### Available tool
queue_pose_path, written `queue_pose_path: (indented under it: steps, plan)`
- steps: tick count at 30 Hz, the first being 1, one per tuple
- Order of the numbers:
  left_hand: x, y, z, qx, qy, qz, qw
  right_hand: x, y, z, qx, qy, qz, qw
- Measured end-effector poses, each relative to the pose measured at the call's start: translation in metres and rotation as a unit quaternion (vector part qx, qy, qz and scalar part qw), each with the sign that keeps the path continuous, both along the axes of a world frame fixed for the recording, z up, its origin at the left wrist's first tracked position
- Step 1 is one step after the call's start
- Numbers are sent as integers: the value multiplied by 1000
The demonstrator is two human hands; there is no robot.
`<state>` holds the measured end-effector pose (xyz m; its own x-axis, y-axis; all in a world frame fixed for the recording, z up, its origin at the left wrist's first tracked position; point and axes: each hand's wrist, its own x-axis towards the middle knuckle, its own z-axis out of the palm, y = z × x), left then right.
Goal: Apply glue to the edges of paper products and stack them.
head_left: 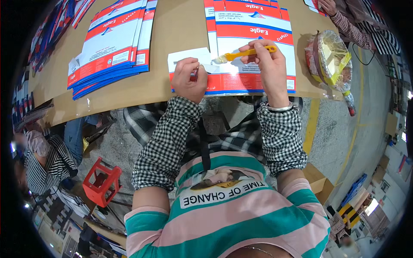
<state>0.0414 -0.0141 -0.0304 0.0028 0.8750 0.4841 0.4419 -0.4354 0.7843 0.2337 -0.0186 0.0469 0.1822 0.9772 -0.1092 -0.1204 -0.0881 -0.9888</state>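
Note:
In my right hand [269, 64] is a glue brush with a yellow handle [251, 52], held between thumb and fingers. Its pale bristles [220, 59] point left, at the white flap [195, 56] of a flat printed carton [258, 79] in red, white and blue. Closed at the carton's left side, my left hand [189, 81] grips it by the flap. A bit of dark red shows between those fingers; the fingertips are partly hidden. The carton lies at the near edge of the table, with more flat cartons [251, 15] beyond it.
A stack of flat cartons [107, 47] lies to the left on the brown table [176, 26]. At the right edge stands a plastic-wrapped tub [316, 58] holding pale paste. Another person's hand [329, 6] is at the far right. Below left is a red stool [101, 181].

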Motion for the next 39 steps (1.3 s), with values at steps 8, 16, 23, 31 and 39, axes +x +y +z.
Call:
queue_pose_path:
  steps: [8, 16, 23, 31, 39]
  plan:
    - [0, -1, 1, -2, 7, 11, 1000, -3, 1, -3, -23, 4, 26, 999]
    - [0, -2, 3, -3, 2, 8, 1000, -3, -2, -4, -14, 13, 36, 999]
    - [-1, -3, 3, -25, -5, 5, 1000, -2, -4, 2, -8, -16, 12, 1000]
    - [-1, -4, 5, -18, -13, 6, 1000, -6, -4, 12, 10, -68, 34, 997]
    - [-1, -4, 6, -9, -3, 5, 1000, -11, -6, 23, -2, -85, 57, 995]
